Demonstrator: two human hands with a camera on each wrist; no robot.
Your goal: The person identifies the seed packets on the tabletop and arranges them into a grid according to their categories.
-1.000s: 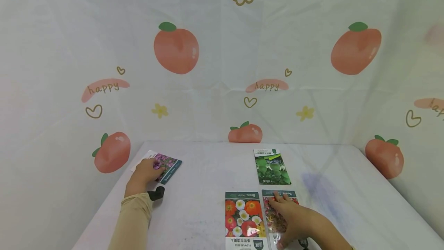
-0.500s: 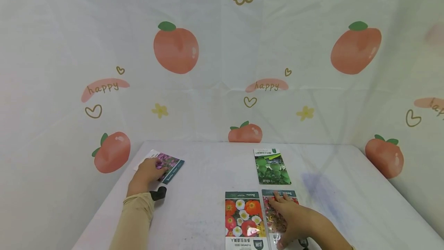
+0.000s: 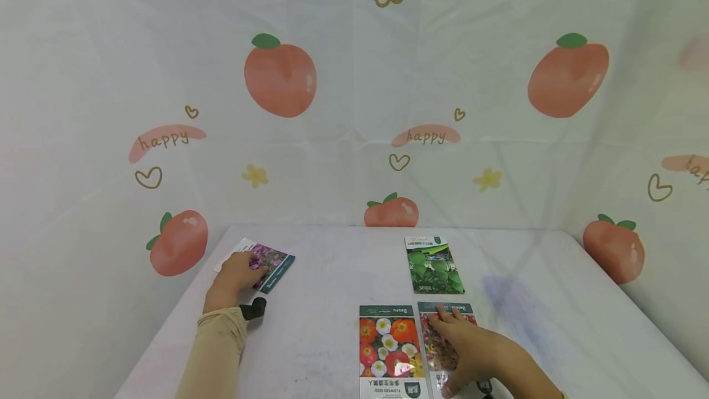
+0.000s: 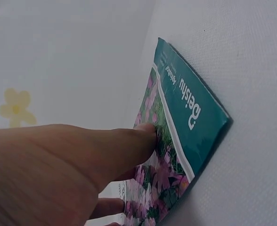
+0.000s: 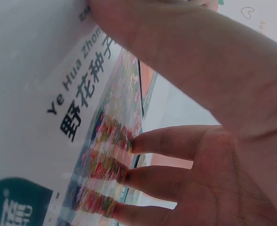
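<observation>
At the table's far left, my left hand (image 3: 236,277) rests on a seed packet with purple flowers (image 3: 272,263). The left wrist view shows the thumb (image 4: 129,146) and fingertips on the packet's printed face, above its green "Beishu" band. My right hand (image 3: 471,350) lies with spread fingers on a wildflower seed packet (image 3: 436,346) near the front. In the right wrist view, extended fingertips touch this packet's picture (image 5: 108,165), and the thumb reaches its white label. Directly left of it lies a poppy seed packet (image 3: 390,350) with red, orange and white flowers.
Behind the front pair lies a green seed packet (image 3: 434,265) picturing round green fruit. The white table (image 3: 321,313) carries a faint purple stain on the right. A white curtain (image 3: 343,79) with printed peaches stands along the back and sides.
Between one second and half a second ago, my left hand slid the purple-flower packet slightly to the right. It has hardly moved since. The right hand and the other packets stay put.
</observation>
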